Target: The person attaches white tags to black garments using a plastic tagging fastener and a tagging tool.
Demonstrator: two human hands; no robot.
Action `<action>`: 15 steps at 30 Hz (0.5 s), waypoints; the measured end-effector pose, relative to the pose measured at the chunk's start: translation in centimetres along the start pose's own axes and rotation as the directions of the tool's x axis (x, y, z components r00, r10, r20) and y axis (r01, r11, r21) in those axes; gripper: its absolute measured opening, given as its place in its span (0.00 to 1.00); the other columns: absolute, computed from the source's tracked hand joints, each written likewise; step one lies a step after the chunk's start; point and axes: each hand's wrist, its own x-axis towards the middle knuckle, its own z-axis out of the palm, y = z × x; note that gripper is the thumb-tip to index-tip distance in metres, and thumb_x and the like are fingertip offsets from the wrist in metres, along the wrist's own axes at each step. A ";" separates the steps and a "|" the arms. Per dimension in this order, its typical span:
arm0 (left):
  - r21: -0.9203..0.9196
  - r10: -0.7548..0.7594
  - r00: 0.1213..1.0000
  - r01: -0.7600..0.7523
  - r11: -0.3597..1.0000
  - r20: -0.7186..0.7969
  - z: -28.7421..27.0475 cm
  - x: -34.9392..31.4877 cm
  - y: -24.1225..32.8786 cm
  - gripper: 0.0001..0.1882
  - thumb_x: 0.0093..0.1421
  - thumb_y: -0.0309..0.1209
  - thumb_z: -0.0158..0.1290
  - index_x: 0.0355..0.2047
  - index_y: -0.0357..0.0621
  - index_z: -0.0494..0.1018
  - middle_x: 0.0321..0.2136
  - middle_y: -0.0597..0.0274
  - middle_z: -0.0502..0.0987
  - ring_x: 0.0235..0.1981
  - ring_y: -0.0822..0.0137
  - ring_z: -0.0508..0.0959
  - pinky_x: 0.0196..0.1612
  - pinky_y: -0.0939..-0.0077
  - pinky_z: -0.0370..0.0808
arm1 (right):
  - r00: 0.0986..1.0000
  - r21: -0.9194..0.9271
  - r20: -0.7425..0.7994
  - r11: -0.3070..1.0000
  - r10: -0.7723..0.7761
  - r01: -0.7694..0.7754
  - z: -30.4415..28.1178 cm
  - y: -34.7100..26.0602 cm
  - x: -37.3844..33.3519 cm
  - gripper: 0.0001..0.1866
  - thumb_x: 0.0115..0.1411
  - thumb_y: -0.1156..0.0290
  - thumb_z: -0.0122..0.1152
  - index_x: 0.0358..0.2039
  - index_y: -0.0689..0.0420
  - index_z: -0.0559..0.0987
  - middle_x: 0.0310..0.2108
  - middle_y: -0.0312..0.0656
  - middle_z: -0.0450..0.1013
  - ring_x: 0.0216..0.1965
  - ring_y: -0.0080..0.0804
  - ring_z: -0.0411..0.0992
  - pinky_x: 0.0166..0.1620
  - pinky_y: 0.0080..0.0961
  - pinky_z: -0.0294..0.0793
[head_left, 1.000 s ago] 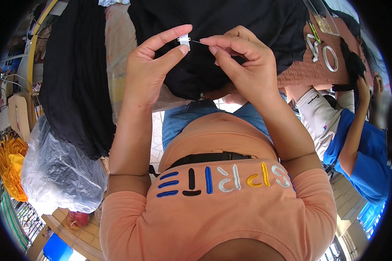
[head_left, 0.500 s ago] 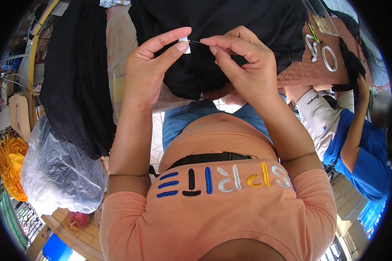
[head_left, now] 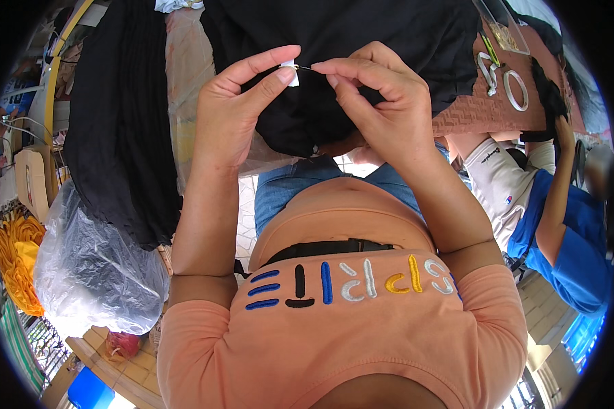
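Over the black cloth (head_left: 361, 31), my left hand (head_left: 235, 102) pinches a small white tag (head_left: 293, 78) between thumb and index finger. A tiny gold-coloured bit sits at the tag's edge, too small to make out clearly. From there a thin dark needle-like piece (head_left: 306, 69) runs to my right hand (head_left: 392, 99), whose thumb and fingertips close on its other end. The two hands are a short gap apart, joined by this piece. Whether it is a needle, a pin or a cord, I cannot tell.
On the brown table at right lie green-handled snips (head_left: 490, 52), a white ribbon strip (head_left: 487, 73), a white ring (head_left: 516, 91) and a clear box (head_left: 509, 33) with small gold pieces. A co-worker in a blue shirt (head_left: 574, 238) handles black cloth. A plastic bag (head_left: 95, 266) stands left.
My right fingertips have shifted very slightly left, and the thin piece now slants a little. My left hand has hardly moved. The co-worker's arm has shifted slightly.
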 end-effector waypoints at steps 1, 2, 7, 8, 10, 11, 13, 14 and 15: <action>0.002 -0.002 1.000 0.002 1.000 0.005 0.0 0.0 0.0 0.14 0.56 0.22 0.57 0.44 0.36 0.76 0.41 0.58 0.79 0.39 0.76 0.78 0.46 0.84 0.73 | 1.000 0.003 0.010 1.000 0.000 0.000 0.0 0.0 0.0 0.11 0.49 0.81 0.61 0.32 0.54 0.83 0.23 0.37 0.71 0.22 0.27 0.70 0.25 0.20 0.68; 0.009 0.001 1.000 -0.001 1.000 0.004 -0.1 0.0 0.0 0.14 0.56 0.22 0.57 0.44 0.36 0.76 0.41 0.58 0.79 0.39 0.76 0.78 0.46 0.84 0.73 | 1.000 0.006 0.019 1.000 0.001 -0.001 -0.1 0.0 0.1 0.11 0.49 0.82 0.61 0.33 0.54 0.83 0.23 0.37 0.71 0.23 0.27 0.70 0.26 0.19 0.68; 0.013 0.007 1.000 -0.007 1.000 0.006 -0.1 0.0 0.1 0.14 0.56 0.22 0.57 0.44 0.36 0.76 0.41 0.58 0.79 0.39 0.76 0.78 0.46 0.84 0.73 | 0.985 0.216 0.097 0.963 0.143 -0.161 -0.3 0.5 0.2 0.10 0.51 0.83 0.60 0.33 0.56 0.82 0.25 0.37 0.70 0.24 0.23 0.71 0.30 0.16 0.70; 0.008 0.005 1.000 -0.005 1.000 0.007 -0.1 0.0 0.0 0.14 0.56 0.22 0.58 0.44 0.37 0.76 0.41 0.58 0.79 0.39 0.76 0.78 0.46 0.84 0.73 | 0.980 0.236 0.112 0.954 0.162 -0.185 -0.3 0.4 0.2 0.10 0.51 0.83 0.60 0.33 0.56 0.82 0.25 0.36 0.70 0.25 0.22 0.71 0.30 0.16 0.70; -0.003 0.002 1.000 -0.002 1.000 0.009 -0.1 0.0 0.0 0.14 0.56 0.22 0.58 0.44 0.37 0.76 0.41 0.58 0.79 0.39 0.76 0.77 0.45 0.84 0.73 | 0.976 0.240 0.125 0.949 0.179 -0.205 -0.4 0.3 0.2 0.10 0.51 0.83 0.60 0.33 0.57 0.82 0.25 0.36 0.70 0.25 0.22 0.71 0.31 0.16 0.70; 0.000 0.000 1.000 0.000 1.000 0.009 -0.1 0.0 -0.1 0.14 0.56 0.22 0.58 0.44 0.36 0.76 0.41 0.58 0.79 0.38 0.76 0.77 0.45 0.84 0.73 | 0.977 0.225 0.122 0.953 0.177 -0.201 -0.4 0.3 0.2 0.10 0.51 0.83 0.60 0.33 0.57 0.82 0.25 0.36 0.70 0.26 0.22 0.71 0.31 0.16 0.70; 0.006 -0.005 1.000 0.005 1.000 0.009 -0.2 0.0 -0.1 0.14 0.56 0.23 0.58 0.44 0.36 0.76 0.41 0.58 0.79 0.38 0.76 0.77 0.45 0.84 0.73 | 0.979 0.202 0.118 0.962 0.165 -0.186 -0.3 0.3 0.2 0.10 0.51 0.83 0.60 0.33 0.57 0.82 0.25 0.36 0.70 0.26 0.22 0.71 0.31 0.16 0.70; 0.006 -0.006 1.000 0.006 1.000 0.009 -0.2 0.0 -0.1 0.14 0.56 0.23 0.58 0.44 0.36 0.76 0.41 0.58 0.79 0.38 0.76 0.77 0.45 0.84 0.73 | 0.981 0.193 0.116 0.966 0.155 -0.175 -0.3 0.2 0.3 0.10 0.51 0.83 0.60 0.33 0.57 0.82 0.25 0.36 0.70 0.26 0.22 0.71 0.31 0.16 0.70; 0.006 -0.007 1.000 0.007 1.000 0.008 -0.2 0.0 -0.1 0.14 0.56 0.23 0.58 0.44 0.37 0.77 0.41 0.59 0.79 0.38 0.76 0.77 0.45 0.85 0.73 | 0.983 0.184 0.114 0.969 0.145 -0.164 -0.3 0.2 0.3 0.10 0.51 0.83 0.60 0.33 0.57 0.82 0.25 0.36 0.70 0.26 0.22 0.71 0.31 0.16 0.70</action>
